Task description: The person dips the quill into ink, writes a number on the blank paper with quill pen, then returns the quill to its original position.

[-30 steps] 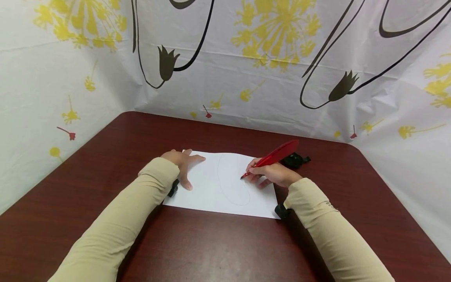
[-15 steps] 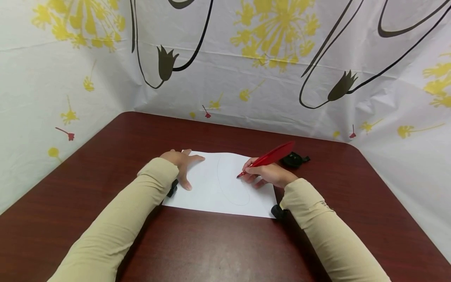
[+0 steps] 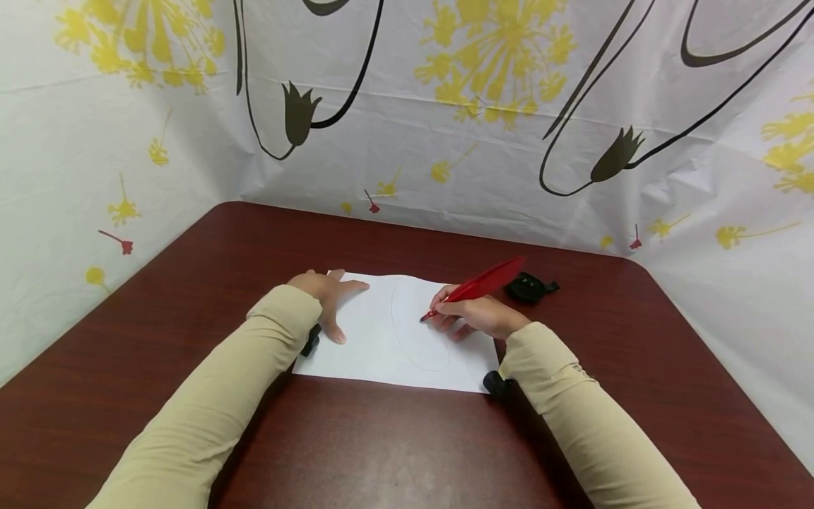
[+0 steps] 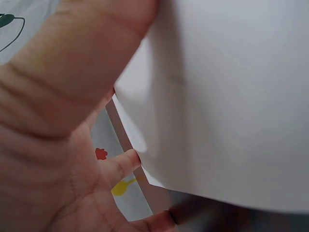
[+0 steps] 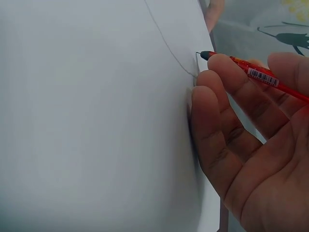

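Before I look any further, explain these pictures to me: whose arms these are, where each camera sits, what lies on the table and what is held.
There is no machine here: a person works with two bare hands. One camera sits on the head and looks down at both arms; one more sits on each wrist, very close to that hand's work.

On the dark red table lies a white sheet of paper with a thin oval line drawn on it. The left hand rests flat on the sheet's left part. The right hand grips a red pen, its fingers curled round it, and the tip is at the paper by the line. A small black object lies beyond the right hand; I cannot tell what it is.
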### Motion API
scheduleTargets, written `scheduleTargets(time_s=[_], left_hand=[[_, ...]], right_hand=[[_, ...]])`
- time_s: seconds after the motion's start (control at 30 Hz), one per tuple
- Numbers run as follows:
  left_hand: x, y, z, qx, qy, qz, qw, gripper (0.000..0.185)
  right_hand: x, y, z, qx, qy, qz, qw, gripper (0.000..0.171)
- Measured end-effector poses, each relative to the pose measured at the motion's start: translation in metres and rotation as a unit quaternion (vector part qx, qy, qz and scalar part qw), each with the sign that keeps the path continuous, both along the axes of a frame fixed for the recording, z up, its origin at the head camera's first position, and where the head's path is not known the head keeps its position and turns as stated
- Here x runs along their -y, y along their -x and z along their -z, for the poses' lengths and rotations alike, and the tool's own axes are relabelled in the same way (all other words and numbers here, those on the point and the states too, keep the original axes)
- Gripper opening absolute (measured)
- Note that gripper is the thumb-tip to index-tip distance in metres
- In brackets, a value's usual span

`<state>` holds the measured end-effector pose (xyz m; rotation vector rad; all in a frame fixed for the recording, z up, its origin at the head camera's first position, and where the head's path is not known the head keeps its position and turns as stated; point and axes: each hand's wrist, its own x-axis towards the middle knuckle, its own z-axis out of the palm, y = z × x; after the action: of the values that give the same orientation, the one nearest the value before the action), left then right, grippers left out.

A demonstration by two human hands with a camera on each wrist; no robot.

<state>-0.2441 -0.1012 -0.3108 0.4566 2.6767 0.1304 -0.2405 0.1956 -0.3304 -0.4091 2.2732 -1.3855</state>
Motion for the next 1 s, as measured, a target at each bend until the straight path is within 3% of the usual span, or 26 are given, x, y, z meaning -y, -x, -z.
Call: scheduleTargets(time_s=[0.53, 0.73, 1.0], left_hand=[[0.001, 0.001, 0.003, -0.004, -0.004, -0.009, 0.9999, 0.11], [0.002, -0.001, 0.006, 0.008, 0.006, -0.008, 0.9999, 0.112], [0.0, 0.002, 0.001, 0.01, -0.001, -0.005, 0.9999, 0.109]], right_hand=[[0.013, -0.004, 0.001, 0.004, -0.001, 0.01, 1.0, 0.015], [0.015, -0.006, 0.006, 0.017, 0.004, -0.021, 1.0, 0.019], [0.019, -0.007, 0.0, 0.005, -0.006, -0.033, 0.999, 0.018]])
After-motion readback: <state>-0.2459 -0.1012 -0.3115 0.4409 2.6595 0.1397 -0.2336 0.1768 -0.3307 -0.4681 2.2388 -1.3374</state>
